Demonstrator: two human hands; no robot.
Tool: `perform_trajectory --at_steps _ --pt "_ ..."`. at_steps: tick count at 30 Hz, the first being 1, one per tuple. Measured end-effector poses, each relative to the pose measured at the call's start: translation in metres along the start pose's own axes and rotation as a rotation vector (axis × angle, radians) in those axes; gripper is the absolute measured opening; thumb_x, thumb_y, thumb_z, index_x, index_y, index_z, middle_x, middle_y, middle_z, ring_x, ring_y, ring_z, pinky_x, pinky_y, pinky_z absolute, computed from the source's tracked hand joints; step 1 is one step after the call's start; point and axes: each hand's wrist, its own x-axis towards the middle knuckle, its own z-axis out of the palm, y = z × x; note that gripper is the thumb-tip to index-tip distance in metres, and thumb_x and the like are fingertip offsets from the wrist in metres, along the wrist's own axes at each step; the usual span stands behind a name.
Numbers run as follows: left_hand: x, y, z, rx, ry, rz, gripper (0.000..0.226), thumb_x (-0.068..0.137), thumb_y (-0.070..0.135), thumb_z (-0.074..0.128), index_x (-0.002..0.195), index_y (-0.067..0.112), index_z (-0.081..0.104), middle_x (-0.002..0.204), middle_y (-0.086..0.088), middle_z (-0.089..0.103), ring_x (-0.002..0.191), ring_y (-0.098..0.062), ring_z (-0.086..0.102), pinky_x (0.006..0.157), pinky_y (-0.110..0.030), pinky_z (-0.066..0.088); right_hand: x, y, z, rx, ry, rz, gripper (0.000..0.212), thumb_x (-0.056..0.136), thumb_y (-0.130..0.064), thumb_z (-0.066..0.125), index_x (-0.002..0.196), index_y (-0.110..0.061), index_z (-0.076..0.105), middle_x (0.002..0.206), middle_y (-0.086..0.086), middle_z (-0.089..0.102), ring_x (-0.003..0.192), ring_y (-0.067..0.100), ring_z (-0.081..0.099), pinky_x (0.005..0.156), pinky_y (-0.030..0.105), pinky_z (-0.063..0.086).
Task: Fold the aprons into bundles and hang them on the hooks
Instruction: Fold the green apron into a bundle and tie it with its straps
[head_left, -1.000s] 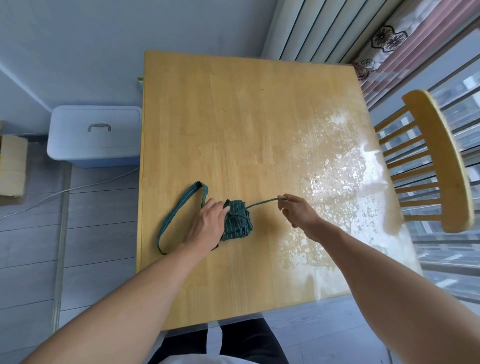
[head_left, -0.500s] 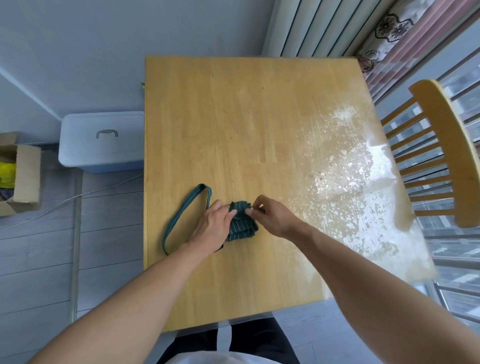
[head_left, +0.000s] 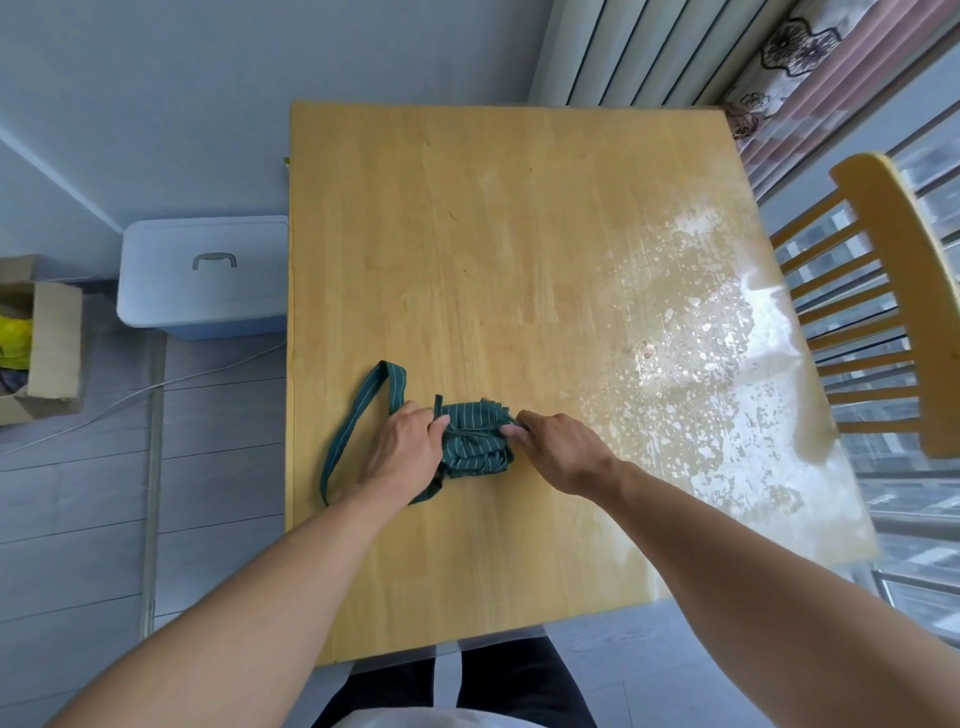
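Observation:
A dark green striped apron (head_left: 475, 439) lies folded into a small bundle on the wooden table (head_left: 519, 249), near its front left part. Its neck strap loop (head_left: 358, 415) trails out to the left on the tabletop. My left hand (head_left: 408, 447) presses on the bundle's left side, with a short strap end sticking up beside its fingers. My right hand (head_left: 558, 444) pinches a thin tie string at the bundle's right edge. The string runs across the bundle's middle. No hooks are in view.
A wooden chair (head_left: 893, 306) stands at the table's right edge by the window. A pale blue lidded bin (head_left: 205, 275) sits on the floor left of the table, and a cardboard box (head_left: 44, 338) lies further left. A cable crosses the floor.
My right hand pulled the tie string out to the right, then came back in to the bundle. The string now lies across the bundle. My left hand stayed on the bundle.

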Motion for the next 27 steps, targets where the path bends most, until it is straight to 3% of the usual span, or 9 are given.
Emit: perform_trajectory --at_steps 3,7,9,11,13,17,21,25,27 --pt "-0.005 -0.004 -0.001 0.062 0.04 0.03 0.039 0.106 0.03 0.048 0.071 0.013 0.044 0.08 0.003 0.04 0.065 -0.016 0.043 0.062 -0.029 0.033 -0.004 -0.018 0.005 0.075 0.112 0.177 0.051 0.08 -0.083 0.053 0.077 -0.033 0.056 0.065 -0.012 0.063 0.06 0.008 0.06 0.05 0.027 0.039" --pt "-0.004 -0.006 -0.006 0.01 0.09 0.173 0.044 0.102 0.034 0.056 0.066 0.011 0.045 0.08 0.004 0.041 0.06 -0.009 0.04 0.055 -0.024 0.031 0.0 -0.034 0.007 0.076 0.064 0.311 0.044 0.076 -0.071 0.071 0.072 -0.029 0.059 0.07 -0.01 0.067 0.066 0.013 0.064 0.054 0.026 0.043" --pt "-0.003 0.004 -0.009 -0.107 0.114 0.195 0.045 0.098 0.032 0.064 0.063 0.005 0.054 0.083 0.007 0.052 0.06 -0.009 0.048 0.052 -0.018 0.034 0.002 -0.038 0.004 0.055 0.04 0.344 0.041 0.078 -0.067 0.073 0.076 -0.027 0.063 0.072 -0.008 0.068 0.067 0.014 0.064 0.055 0.026 0.044" --pt "-0.002 0.022 -0.01 -0.352 0.058 0.1 0.035 0.094 0.029 0.07 0.067 0.007 0.067 0.079 0.005 0.069 0.055 -0.007 0.056 0.051 -0.017 0.038 0.003 -0.041 0.001 0.026 0.029 0.358 0.038 0.079 -0.063 0.073 0.082 -0.026 0.067 0.073 -0.007 0.068 0.067 0.015 0.064 0.056 0.027 0.046" --pt "-0.002 0.036 -0.009 -0.579 -0.102 -0.076 0.032 0.095 0.036 0.069 0.076 0.011 0.072 0.069 -0.003 0.075 0.05 -0.014 0.06 0.048 -0.026 0.043 0.005 -0.042 0.002 0.066 0.016 0.374 0.035 0.081 -0.056 0.074 0.082 -0.022 0.065 0.073 -0.005 0.067 0.065 0.015 0.062 0.056 0.028 0.046" --pt "0.002 0.037 -0.008 -0.651 -0.208 -0.15 0.032 0.096 0.036 0.067 0.089 0.005 0.069 0.073 -0.007 0.075 0.06 -0.025 0.072 0.063 -0.04 0.06 -0.002 -0.026 0.01 0.47 -0.076 0.377 0.028 0.086 -0.038 0.078 0.088 -0.013 0.066 0.072 -0.003 0.061 0.063 0.015 0.052 0.057 0.027 0.041" --pt "0.001 0.033 -0.011 -0.535 -0.297 -0.091 0.013 0.092 0.018 0.073 0.103 0.014 0.068 0.075 -0.003 0.077 0.065 -0.014 0.072 0.069 -0.027 0.058 -0.02 -0.008 0.001 0.873 -0.122 0.327 0.019 0.101 -0.014 0.059 0.115 -0.007 0.071 0.082 0.004 0.063 0.079 0.018 0.055 0.074 0.03 0.047" --pt "0.0 0.029 -0.005 -0.587 -0.283 -0.081 0.024 0.093 0.017 0.072 0.108 0.019 0.053 0.085 -0.002 0.078 0.07 -0.019 0.075 0.071 -0.033 0.061 -0.03 -0.015 -0.025 0.865 -0.092 0.195 0.028 0.107 -0.016 0.049 0.114 -0.003 0.073 0.083 0.008 0.071 0.083 0.022 0.069 0.088 0.038 0.059" --pt "-0.001 0.028 0.001 -0.603 -0.256 -0.076 0.017 0.094 0.016 0.071 0.107 0.014 0.06 0.085 -0.001 0.079 0.069 -0.021 0.076 0.072 -0.038 0.063 -0.03 -0.028 -0.041 0.797 -0.104 0.108 0.026 0.105 -0.019 0.055 0.108 -0.003 0.075 0.078 0.006 0.069 0.081 0.02 0.068 0.089 0.037 0.059"
